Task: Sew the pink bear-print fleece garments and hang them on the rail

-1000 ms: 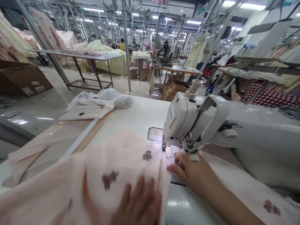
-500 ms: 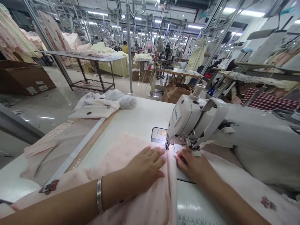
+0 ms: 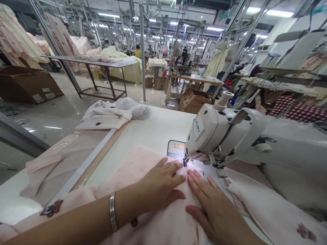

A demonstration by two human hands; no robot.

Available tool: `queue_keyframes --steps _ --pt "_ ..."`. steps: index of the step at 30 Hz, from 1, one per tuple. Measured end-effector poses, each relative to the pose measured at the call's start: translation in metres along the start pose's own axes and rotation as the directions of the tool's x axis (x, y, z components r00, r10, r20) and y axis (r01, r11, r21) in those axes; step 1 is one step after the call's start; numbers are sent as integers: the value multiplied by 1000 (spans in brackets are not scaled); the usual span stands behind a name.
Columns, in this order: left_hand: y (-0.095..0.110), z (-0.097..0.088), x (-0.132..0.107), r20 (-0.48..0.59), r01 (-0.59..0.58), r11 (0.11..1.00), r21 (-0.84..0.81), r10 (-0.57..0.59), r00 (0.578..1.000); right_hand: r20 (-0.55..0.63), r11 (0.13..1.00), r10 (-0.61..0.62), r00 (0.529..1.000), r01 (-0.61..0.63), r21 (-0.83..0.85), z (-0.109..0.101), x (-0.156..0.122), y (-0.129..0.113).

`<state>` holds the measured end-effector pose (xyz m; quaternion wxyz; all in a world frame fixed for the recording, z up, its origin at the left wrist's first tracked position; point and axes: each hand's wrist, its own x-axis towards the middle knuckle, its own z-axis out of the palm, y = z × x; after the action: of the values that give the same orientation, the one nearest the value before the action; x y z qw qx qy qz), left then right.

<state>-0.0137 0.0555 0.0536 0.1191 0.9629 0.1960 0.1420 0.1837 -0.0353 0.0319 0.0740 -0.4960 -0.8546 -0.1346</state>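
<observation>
A pale pink printed fabric lies spread on the white sewing table, its edge under the needle of a white sewing machine. My left hand, with a silver bangle on the wrist, rests flat on the fabric, fingers stretched toward the needle. My right hand lies flat beside it on the same fabric, fingertips just short of the presser foot. Both hands press the cloth and grip nothing.
A heap of white printed cloth and a clear bag sit at the table's far left. Loose pink pieces lie on the side extension. Cardboard boxes, a metal table, other sewing stations and hanging garments fill the hall behind.
My left hand came forward from the near edge to lie flat by the needle. My right hand drew back from under the machine head and flattened on the fabric beside the left.
</observation>
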Motion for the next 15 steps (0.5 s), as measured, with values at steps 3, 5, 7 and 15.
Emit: queue_keyframes --steps 3,5,7,15 --pt "-2 0 -1 2 16 1000 -8 -16 1000 -9 993 -63 998 62 -104 -2 -3 13" --pt "-4 0 1 7 17 1000 -19 -17 1000 -30 986 -81 996 76 -145 -2 -2 18" --pt "-8 -1 5 9 17 1000 -26 -17 1000 -28 986 -83 996 78 -150 -1 1 21" --pt "-23 7 21 -59 112 993 -43 -114 992 215 995 88 973 -98 36 0 13 38"
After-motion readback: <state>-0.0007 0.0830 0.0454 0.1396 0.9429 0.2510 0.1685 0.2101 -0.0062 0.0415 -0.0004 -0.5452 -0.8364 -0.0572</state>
